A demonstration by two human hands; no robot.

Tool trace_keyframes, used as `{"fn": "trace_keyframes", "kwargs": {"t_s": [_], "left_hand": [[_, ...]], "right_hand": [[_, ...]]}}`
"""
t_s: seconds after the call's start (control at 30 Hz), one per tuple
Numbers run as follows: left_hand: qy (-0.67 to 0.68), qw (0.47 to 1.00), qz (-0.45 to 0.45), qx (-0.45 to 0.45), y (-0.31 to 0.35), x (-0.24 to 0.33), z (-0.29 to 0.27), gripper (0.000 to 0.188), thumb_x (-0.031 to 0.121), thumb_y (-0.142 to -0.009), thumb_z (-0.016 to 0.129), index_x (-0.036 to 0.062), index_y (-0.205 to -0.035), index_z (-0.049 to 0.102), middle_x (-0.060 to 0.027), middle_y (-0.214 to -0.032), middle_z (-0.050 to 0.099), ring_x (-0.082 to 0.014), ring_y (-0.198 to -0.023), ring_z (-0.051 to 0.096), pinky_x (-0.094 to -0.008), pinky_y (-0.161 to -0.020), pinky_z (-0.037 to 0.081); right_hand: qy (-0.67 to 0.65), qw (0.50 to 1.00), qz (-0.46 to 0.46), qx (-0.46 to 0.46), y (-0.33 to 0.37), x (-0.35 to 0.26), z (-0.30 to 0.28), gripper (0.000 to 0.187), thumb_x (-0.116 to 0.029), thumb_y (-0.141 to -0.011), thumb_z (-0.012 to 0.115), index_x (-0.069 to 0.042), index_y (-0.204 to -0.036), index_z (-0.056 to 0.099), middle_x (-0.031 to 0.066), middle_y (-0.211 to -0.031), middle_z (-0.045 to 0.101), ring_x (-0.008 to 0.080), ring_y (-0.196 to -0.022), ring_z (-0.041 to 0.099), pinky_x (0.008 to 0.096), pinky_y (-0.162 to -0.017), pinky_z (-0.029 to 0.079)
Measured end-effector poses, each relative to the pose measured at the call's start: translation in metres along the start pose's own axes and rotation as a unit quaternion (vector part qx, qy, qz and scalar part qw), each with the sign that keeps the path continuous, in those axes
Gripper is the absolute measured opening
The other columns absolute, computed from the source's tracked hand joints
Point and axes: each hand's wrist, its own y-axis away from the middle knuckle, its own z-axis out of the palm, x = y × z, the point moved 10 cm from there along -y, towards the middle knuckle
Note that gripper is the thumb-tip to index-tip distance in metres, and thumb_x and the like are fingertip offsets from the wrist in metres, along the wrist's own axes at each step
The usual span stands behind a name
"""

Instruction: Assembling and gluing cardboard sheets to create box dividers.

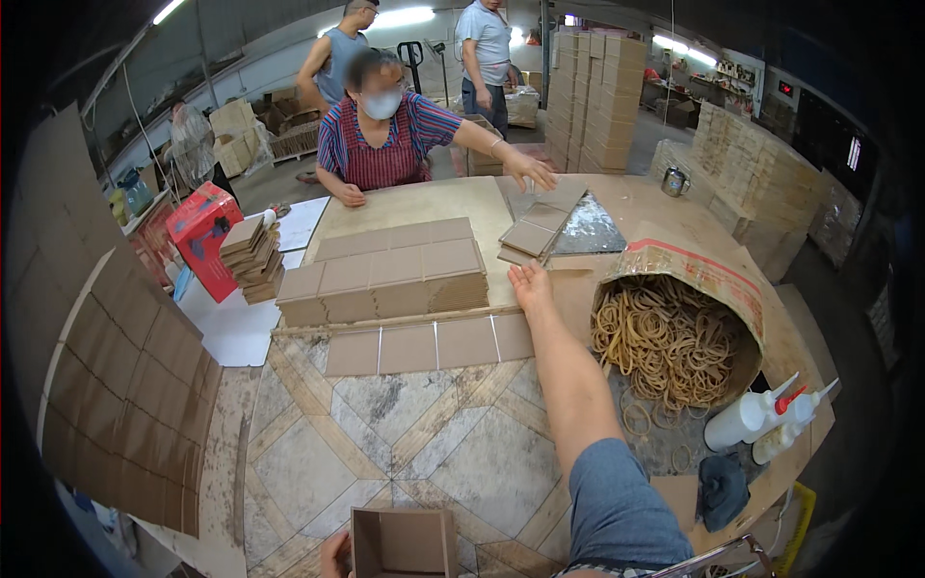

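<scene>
My right arm reaches far across the table. My right hand point(529, 285) is palm up with its fingers stretched out, at the near end of some brown jointed board strips point(536, 229). Whether the fingertips touch the strips I cannot tell. A co-worker's hand point(530, 171) is over the far end of those strips. At the lower edge my left hand point(334, 557), partly cut off, grips the left side of a small open brown box point(403, 541). One flat brown strip with pale fold lines point(409, 349) lies in front of stacked brown strips point(385, 279).
A sack point(694, 252) of tan rubber bands point(665, 342) lies at right, near white glue bottles point(737, 420) and a dark cloth point(723, 489). Brown panels point(125, 385) stand at left. Small boards point(252, 258) are piled by a red box point(204, 236). A metal mug point(674, 181) stands far right.
</scene>
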Motion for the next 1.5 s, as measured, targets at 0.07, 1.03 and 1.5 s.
{"fn": "trace_keyframes", "kwargs": {"t_s": [0.07, 1.03, 1.5], "left_hand": [[-0.011, 1.0, -0.006, -0.001, 0.002, -0.006, -0.001, 0.064, 0.04, -0.094, 0.047, -0.0007, -0.139, 0.029, -0.0197, -0.138, 0.038, -0.0321, -0.129, 0.038, -0.0415, -0.108, 0.029], [-0.405, 0.89, -0.071, -0.197, 0.074, -0.169, -0.015, 0.042, 0.023, -0.094, 0.047, 0.0021, -0.13, 0.043, -0.0176, -0.129, 0.046, -0.0313, -0.121, 0.044, -0.0403, -0.104, 0.032], [-0.464, 0.852, -0.03, -0.242, 0.073, -0.198, -0.002, 0.036, 0.017, -0.094, 0.046, 0.0032, -0.127, 0.047, -0.0182, -0.126, 0.049, -0.0327, -0.118, 0.045, -0.0409, -0.102, 0.034]], "right_hand": [[0.0, 1.0, -0.003, -0.023, 0.0, -0.001, 0.006, 0.065, -0.02, -0.094, 0.051, 0.007, -0.141, 0.016, 0.0186, -0.146, 0.022, 0.0385, -0.127, 0.037, 0.0494, -0.105, 0.036], [-0.046, 0.995, -0.073, -0.049, -0.032, -0.03, 0.028, 0.064, -0.016, -0.089, 0.059, -0.01, -0.141, 0.024, 0.0096, -0.143, 0.029, 0.0345, -0.132, 0.033, 0.0552, -0.106, 0.027], [0.037, 0.998, -0.047, 0.017, -0.032, -0.052, 0.04, 0.041, -0.018, -0.093, 0.053, 0.005, -0.124, 0.038, 0.0213, -0.118, 0.049, 0.0371, -0.092, 0.063, 0.0424, -0.069, 0.056]]}}
